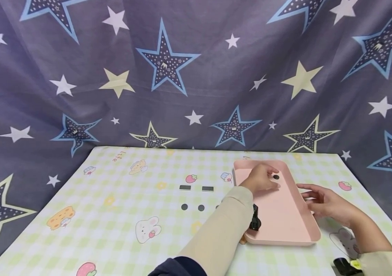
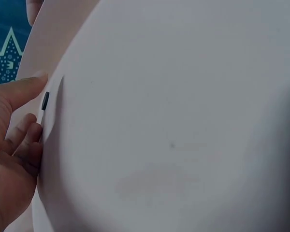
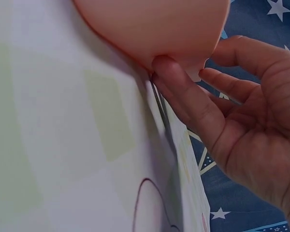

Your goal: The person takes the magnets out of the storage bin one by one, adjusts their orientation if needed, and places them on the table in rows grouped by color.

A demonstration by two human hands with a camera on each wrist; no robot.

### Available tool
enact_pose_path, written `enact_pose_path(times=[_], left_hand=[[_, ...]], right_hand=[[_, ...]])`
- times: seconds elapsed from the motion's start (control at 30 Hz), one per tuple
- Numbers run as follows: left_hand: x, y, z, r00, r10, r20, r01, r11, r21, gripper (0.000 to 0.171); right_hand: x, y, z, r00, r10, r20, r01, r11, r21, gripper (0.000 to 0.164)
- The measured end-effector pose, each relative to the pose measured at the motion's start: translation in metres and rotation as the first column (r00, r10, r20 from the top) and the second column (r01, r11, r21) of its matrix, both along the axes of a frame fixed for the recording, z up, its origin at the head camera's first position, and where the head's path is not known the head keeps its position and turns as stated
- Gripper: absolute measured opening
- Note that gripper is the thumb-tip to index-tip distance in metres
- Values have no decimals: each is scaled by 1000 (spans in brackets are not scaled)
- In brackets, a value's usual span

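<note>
My left hand (image 1: 262, 178) reaches down into a pink tray (image 1: 278, 218), near its far end. A small black disc (image 1: 276, 177) lies on the tray floor beside the spread thumb and fingers. In the left wrist view that disc (image 2: 45, 101) shows in the gap between thumb and fingertips, with nothing gripping it. Outside the tray's right wall is my right hand (image 1: 332, 203), palm turned toward it. The right wrist view has its fingertips (image 3: 171, 70) against the pink wall, low near the tablecloth, with the other fingers loosely bent.
Left of the tray, two dark rectangular pieces (image 1: 185, 188) lie in a row on the checked tablecloth (image 1: 113, 237). Nearer are more black discs (image 1: 184, 207), one partly hidden by the left sleeve (image 1: 223, 222). A star-patterned curtain (image 1: 196, 76) hangs behind the table.
</note>
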State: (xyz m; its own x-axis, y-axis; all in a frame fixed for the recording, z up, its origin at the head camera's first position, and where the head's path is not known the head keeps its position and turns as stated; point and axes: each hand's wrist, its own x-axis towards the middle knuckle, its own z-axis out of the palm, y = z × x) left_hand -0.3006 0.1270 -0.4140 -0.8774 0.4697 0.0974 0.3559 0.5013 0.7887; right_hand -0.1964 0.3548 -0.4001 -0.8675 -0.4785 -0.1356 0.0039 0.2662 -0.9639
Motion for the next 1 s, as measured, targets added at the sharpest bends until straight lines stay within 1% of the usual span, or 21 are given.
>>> enact_pose_path(times=[0.13, 0.23, 0.33, 0.4, 0.5, 0.57, 0.7, 0.9, 1.0], left_hand=[[0, -1, -1, 1000, -9, -20, 8, 999, -52, 44], [1, -1, -1, 999, -5, -41, 0, 992, -129, 45], [2, -1, 0, 998, 1, -66, -16, 973, -231, 47], [4, -2, 2, 997, -4, -79, -20, 954, -299, 48], [5, -3, 4, 995, -15, -97, -22, 927, -375, 49], [6, -3, 5, 994, -23, -105, -22, 914, -405, 47], [5, -3, 4, 994, -21, -109, -25, 914, -404, 40], [2, -3, 0, 995, -13, -96, -21, 940, -342, 18], [1, -3, -2, 996, -15, -93, -15, 947, -321, 9]], right_hand=[[-1, -1, 0, 1000, -9, 8, 9, 1000, 12, 58], [0, 0, 0, 1000, -4, 6, 4, 1000, 9, 58], [0, 0, -1, 1000, 1, 0, -1, 1000, 2, 57], [0, 0, -1, 1000, 4, -5, -4, 1000, 0, 57], [0, -1, -1, 1000, -1, -7, 1, 1000, 6, 58], [-1, -2, -1, 1000, -11, -10, 11, 1000, 16, 60], [-1, -3, 0, 1000, -27, -8, 27, 999, 28, 62], [-1, -2, -1, 1000, -23, -7, 23, 1000, 20, 61], [-1, -2, -2, 1000, -18, -6, 18, 1000, 11, 60]])
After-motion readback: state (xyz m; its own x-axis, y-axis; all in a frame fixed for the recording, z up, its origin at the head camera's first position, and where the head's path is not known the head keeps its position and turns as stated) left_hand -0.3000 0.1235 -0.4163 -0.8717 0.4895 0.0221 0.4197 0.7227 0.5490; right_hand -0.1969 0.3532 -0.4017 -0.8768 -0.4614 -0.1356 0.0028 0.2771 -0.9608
